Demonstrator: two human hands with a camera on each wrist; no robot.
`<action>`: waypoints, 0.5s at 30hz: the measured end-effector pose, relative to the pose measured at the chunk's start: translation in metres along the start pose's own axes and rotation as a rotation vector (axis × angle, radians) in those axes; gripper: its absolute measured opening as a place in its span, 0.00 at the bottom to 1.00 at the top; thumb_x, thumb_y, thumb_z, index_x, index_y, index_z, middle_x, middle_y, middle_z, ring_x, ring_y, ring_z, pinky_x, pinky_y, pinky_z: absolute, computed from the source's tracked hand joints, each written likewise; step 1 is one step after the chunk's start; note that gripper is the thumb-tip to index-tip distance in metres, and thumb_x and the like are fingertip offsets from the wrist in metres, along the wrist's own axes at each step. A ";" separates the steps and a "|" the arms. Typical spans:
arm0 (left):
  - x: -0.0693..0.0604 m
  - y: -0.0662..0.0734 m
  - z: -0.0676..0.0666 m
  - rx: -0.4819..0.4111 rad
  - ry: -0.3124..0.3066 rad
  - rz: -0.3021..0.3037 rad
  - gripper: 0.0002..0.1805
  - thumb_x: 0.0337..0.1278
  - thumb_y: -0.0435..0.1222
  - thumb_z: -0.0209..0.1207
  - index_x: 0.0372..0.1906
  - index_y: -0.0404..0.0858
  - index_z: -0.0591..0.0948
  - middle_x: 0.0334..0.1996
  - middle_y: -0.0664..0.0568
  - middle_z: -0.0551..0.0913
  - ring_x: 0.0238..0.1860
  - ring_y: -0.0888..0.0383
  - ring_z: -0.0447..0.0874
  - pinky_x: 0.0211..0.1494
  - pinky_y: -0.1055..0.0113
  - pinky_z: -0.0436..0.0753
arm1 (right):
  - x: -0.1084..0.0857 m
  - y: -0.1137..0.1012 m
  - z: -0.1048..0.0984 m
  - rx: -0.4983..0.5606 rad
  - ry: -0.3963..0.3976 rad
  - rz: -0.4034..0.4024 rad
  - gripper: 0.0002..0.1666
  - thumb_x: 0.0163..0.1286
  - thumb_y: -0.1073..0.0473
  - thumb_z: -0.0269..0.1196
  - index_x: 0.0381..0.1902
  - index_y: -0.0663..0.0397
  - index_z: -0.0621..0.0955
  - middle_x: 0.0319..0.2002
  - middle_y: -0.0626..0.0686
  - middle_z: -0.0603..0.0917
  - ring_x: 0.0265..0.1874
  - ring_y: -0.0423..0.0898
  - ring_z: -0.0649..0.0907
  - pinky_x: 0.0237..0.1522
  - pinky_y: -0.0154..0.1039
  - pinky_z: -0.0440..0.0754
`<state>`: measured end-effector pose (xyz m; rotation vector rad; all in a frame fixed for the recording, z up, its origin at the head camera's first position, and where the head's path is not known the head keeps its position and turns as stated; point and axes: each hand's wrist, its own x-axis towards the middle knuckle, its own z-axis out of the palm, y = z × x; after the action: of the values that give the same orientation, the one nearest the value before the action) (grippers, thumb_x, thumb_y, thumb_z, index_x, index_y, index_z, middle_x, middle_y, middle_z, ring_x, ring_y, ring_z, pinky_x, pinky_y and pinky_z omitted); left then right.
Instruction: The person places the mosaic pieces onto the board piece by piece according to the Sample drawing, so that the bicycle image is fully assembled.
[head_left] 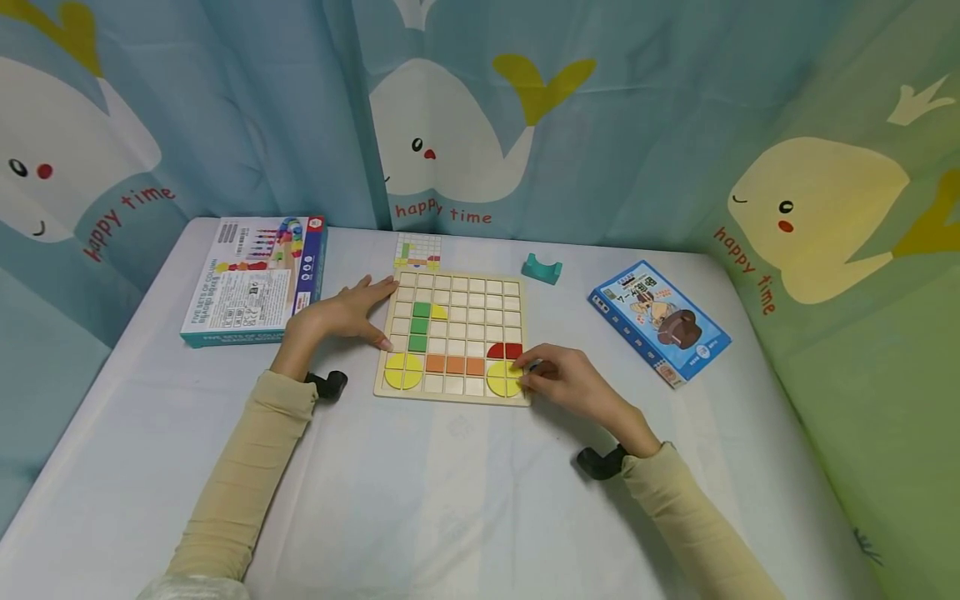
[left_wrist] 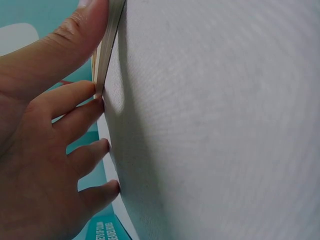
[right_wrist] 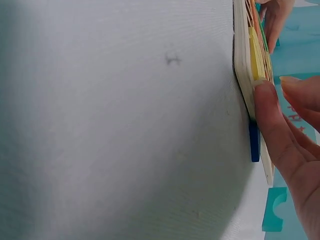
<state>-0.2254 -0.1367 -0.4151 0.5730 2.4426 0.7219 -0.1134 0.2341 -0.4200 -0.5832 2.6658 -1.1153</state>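
A square wooden grid board (head_left: 451, 397) lies on the table with coloured pieces in its cells. My left hand (head_left: 337, 312) rests at the board's left edge, fingers spread; in the left wrist view the thumb (left_wrist: 75, 42) touches the board's side. Over the lower right corner is my right hand (head_left: 573, 383), its thumb (right_wrist: 268, 100) touching a yellow circle (head_left: 498, 381), index finger apart. A blue piece (right_wrist: 255, 142) shows beside the board's right edge under this hand; whether fingers touch it is hidden. Red pieces (head_left: 504, 351) sit just above the yellow circle.
Orange squares (head_left: 454, 365), green squares (head_left: 418, 327), and another yellow circle (head_left: 403, 372) lie on the board. Behind it is a pattern card (head_left: 417, 250), with a teal stand (head_left: 542, 269) to its right. Boxes flank the board: a white one (head_left: 255, 275) left, a blue one (head_left: 660, 322) right.
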 end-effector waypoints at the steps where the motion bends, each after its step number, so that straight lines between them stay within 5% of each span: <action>1: 0.000 0.000 0.000 -0.001 0.000 -0.001 0.58 0.55 0.44 0.74 0.84 0.39 0.51 0.85 0.44 0.44 0.83 0.36 0.30 0.80 0.29 0.38 | 0.000 0.000 0.000 -0.001 -0.002 0.006 0.11 0.68 0.69 0.68 0.48 0.60 0.86 0.48 0.58 0.88 0.39 0.47 0.88 0.45 0.39 0.89; 9: 0.001 -0.001 0.000 -0.003 -0.001 -0.004 0.59 0.54 0.45 0.74 0.84 0.40 0.50 0.85 0.44 0.43 0.83 0.36 0.30 0.80 0.29 0.38 | -0.002 0.003 -0.006 -0.009 0.024 0.024 0.13 0.68 0.71 0.66 0.50 0.61 0.87 0.50 0.59 0.89 0.45 0.52 0.90 0.48 0.45 0.90; 15: 0.000 0.000 0.000 -0.005 -0.001 -0.011 0.59 0.54 0.44 0.74 0.84 0.40 0.50 0.85 0.44 0.43 0.83 0.36 0.30 0.80 0.29 0.38 | -0.002 0.011 -0.013 -0.078 0.049 0.032 0.12 0.67 0.71 0.67 0.48 0.59 0.88 0.46 0.56 0.90 0.38 0.46 0.86 0.40 0.37 0.86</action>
<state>-0.2257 -0.1368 -0.4153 0.5567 2.4407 0.7229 -0.1186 0.2506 -0.4192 -0.5316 2.7611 -1.0336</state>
